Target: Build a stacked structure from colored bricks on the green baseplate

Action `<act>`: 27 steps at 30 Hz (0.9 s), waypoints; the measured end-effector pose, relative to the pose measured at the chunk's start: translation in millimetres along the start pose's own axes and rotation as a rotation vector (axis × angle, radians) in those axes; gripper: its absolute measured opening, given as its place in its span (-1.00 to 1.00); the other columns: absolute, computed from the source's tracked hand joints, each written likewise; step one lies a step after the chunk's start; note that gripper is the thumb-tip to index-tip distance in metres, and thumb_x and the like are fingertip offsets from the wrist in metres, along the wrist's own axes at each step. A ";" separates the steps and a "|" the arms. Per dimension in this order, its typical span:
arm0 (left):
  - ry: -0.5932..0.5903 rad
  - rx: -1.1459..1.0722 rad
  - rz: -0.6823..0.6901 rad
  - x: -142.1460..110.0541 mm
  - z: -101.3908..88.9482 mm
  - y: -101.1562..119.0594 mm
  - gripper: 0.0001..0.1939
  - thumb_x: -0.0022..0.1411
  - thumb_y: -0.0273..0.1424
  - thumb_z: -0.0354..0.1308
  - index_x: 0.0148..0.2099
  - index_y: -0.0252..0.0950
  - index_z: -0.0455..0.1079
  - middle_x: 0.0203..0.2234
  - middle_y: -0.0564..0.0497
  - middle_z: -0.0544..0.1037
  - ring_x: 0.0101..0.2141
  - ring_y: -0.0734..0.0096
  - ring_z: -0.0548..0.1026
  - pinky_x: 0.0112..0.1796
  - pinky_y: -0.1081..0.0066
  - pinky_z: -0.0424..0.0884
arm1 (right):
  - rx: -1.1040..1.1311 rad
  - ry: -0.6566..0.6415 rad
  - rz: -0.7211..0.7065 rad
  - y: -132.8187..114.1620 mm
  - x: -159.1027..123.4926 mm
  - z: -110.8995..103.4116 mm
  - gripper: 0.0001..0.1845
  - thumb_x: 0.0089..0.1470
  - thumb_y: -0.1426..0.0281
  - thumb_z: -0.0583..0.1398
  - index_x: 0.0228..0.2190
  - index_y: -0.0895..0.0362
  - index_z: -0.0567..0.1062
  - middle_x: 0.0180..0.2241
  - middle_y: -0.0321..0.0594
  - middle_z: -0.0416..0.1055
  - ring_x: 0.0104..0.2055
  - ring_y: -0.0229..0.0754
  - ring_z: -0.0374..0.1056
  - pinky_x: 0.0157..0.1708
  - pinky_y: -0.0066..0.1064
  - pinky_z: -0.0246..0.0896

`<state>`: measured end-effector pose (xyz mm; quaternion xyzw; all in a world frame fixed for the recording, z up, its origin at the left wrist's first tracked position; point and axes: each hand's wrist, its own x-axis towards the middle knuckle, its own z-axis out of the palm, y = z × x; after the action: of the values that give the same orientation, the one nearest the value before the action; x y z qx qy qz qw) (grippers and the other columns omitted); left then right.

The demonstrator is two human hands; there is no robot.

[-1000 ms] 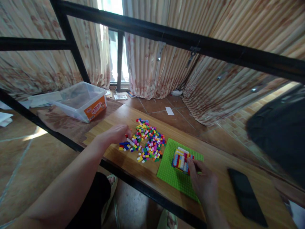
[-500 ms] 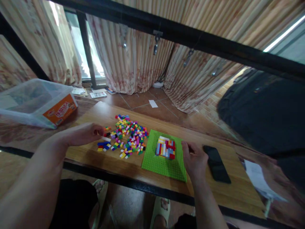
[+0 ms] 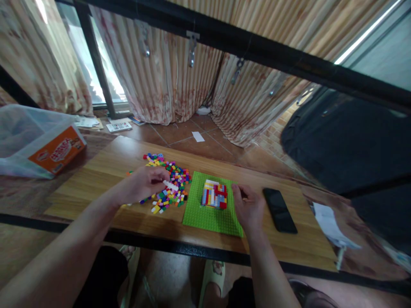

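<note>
My left hand (image 3: pixel 148 183) pinches a long white toy brick (image 3: pixel 171 185) above the loose pile of small coloured bricks (image 3: pixel 180 176). A green studded baseplate (image 3: pixel 195 214) lies to the right of the pile. On it stands a block built of white, red, yellow and blue bricks (image 3: pixel 214 194). My right hand (image 3: pixel 248 203) rests at the baseplate's right edge, its fingers curled together. Whether anything small sits between those fingers is hidden.
Right of my right hand a black phone (image 3: pixel 280 210) lies on the wooden board (image 3: pixel 105 171). A clear plastic box (image 3: pixel 22 141) with an orange label stands at the left. White paper (image 3: pixel 332 224) lies beyond the board's right end. A dark metal bar (image 3: pixel 218 45) crosses overhead.
My left hand has moved right with the white brick, from the pile's left side to over it, toward the baseplate. My right hand stays by the baseplate's edge. The whole view has shifted slightly.
</note>
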<state>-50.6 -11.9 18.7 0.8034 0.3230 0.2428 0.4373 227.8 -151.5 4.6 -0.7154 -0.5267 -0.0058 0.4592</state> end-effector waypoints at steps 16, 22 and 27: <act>0.175 -0.132 0.029 37.4 90.7 4.7 -0.93 0.11 -0.47 0.10 -0.38 -0.31 0.40 -0.53 0.07 0.49 -0.47 0.45 0.45 -0.41 0.46 0.36 | 0.098 -0.080 0.069 3.8 -4.0 4.2 -0.70 0.16 0.24 0.12 -0.43 0.15 0.55 -0.50 -0.25 0.49 -0.49 -0.25 0.35 -0.46 -0.45 0.21; 0.256 -0.145 0.062 45.3 105.6 17.2 -0.87 0.15 -0.49 0.10 -0.34 -0.29 0.49 -0.45 0.04 0.59 -0.39 0.42 0.51 -0.30 0.41 0.42 | 0.068 -0.066 0.100 8.8 -1.4 2.2 -0.69 0.15 0.24 0.11 -0.44 0.15 0.55 -0.50 -0.24 0.49 -0.48 -0.23 0.37 -0.44 -0.44 0.21; 0.253 -0.072 0.079 52.5 118.3 22.6 -0.85 0.17 -0.51 0.11 -0.32 -0.27 0.51 -0.40 0.04 0.62 -0.35 0.41 0.54 -0.26 0.39 0.42 | 0.073 -0.153 0.158 19.8 1.1 5.2 -0.71 0.14 0.24 0.12 -0.36 0.15 0.56 -0.43 -0.20 0.52 -0.41 -0.20 0.39 -0.38 -0.40 0.25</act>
<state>71.2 -47.3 -15.3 0.7622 0.3349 0.3707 0.4117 240.8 -147.6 -10.7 -0.7357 -0.5020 0.1044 0.4425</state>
